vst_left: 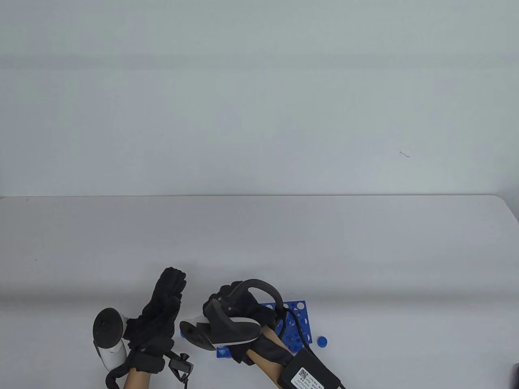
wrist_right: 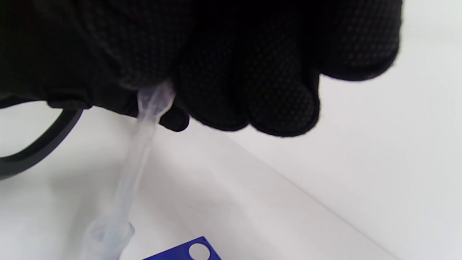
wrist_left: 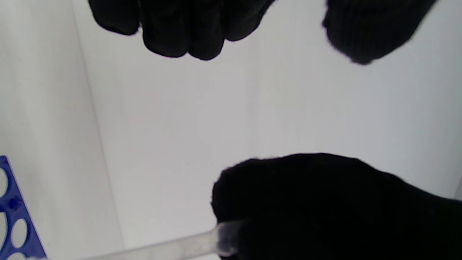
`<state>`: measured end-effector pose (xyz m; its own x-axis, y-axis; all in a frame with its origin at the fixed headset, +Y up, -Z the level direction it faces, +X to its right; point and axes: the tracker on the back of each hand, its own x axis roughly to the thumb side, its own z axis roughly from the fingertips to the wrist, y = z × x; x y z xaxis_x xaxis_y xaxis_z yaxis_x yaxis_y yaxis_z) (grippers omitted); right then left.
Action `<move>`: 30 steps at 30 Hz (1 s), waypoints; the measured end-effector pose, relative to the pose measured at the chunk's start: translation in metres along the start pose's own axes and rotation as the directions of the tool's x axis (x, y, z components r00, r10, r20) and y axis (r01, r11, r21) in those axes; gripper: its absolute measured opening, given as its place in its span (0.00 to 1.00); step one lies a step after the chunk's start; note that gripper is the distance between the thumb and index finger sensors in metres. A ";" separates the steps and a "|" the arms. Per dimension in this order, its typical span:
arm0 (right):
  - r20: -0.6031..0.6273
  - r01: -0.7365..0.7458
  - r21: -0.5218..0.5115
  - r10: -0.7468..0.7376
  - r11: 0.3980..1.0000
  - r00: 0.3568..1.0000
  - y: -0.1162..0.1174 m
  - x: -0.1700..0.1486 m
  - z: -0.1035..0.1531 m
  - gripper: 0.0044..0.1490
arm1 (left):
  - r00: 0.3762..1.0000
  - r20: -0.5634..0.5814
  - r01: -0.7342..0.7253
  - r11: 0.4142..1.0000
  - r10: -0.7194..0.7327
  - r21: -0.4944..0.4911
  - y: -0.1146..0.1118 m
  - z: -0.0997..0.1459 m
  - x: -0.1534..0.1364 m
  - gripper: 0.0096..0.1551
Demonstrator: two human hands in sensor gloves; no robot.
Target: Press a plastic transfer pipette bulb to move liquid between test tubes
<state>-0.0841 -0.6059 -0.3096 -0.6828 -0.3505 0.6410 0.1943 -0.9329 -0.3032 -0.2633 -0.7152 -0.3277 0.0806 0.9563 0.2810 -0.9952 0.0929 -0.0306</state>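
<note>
My right hand (vst_left: 233,302) grips the bulb end of a clear plastic pipette (wrist_right: 144,130). In the right wrist view its stem runs down to the open mouth of a clear test tube (wrist_right: 106,234) at the bottom edge. The hand hovers over the left part of a blue tube rack (vst_left: 298,324). My left hand (vst_left: 166,298) stands beside it on the left, fingers stretched out and holding nothing. In the left wrist view the fingers (wrist_left: 180,32) and thumb (wrist_left: 364,32) are apart, and the right glove holds the pipette (wrist_left: 180,249) below them.
A loose blue cap (vst_left: 322,341) lies on the white table right of the rack. A bit of blue (vst_left: 182,334) shows between the hands. The rack's corner shows in the left wrist view (wrist_left: 16,216) and the right wrist view (wrist_right: 187,251).
</note>
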 end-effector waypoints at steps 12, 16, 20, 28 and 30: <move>0.003 0.014 0.061 -0.014 0.998 1.000 0.023 0.005 -0.005 0.24 | 1.000 0.000 0.000 1.000 0.000 0.000 0.000 0.000 0.000 0.57; 0.004 0.014 0.066 -0.014 0.998 1.000 0.024 0.005 -0.004 0.24 | 1.000 0.000 0.000 1.000 0.000 0.000 0.000 0.000 0.000 0.57; 0.000 0.016 0.075 -0.016 0.997 1.000 0.025 0.005 -0.004 0.24 | 1.000 0.005 -0.010 1.000 0.010 -0.001 0.000 -0.001 0.000 0.57; -0.014 0.031 0.095 -0.030 0.995 0.999 0.027 0.005 -0.005 0.25 | 1.000 0.005 -0.010 1.000 0.010 -0.002 0.000 -0.001 0.001 0.57; -0.021 0.034 0.105 -0.032 0.994 0.999 0.027 0.004 -0.005 0.25 | 1.000 0.005 -0.009 1.000 0.009 -0.002 0.000 -0.001 0.001 0.57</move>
<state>-0.0853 -0.6326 -0.3186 -0.7032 -0.3189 0.6354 0.2441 -0.9477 -0.2055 -0.2633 -0.7144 -0.3283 0.0713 0.9557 0.2855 -0.9958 0.0846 -0.0348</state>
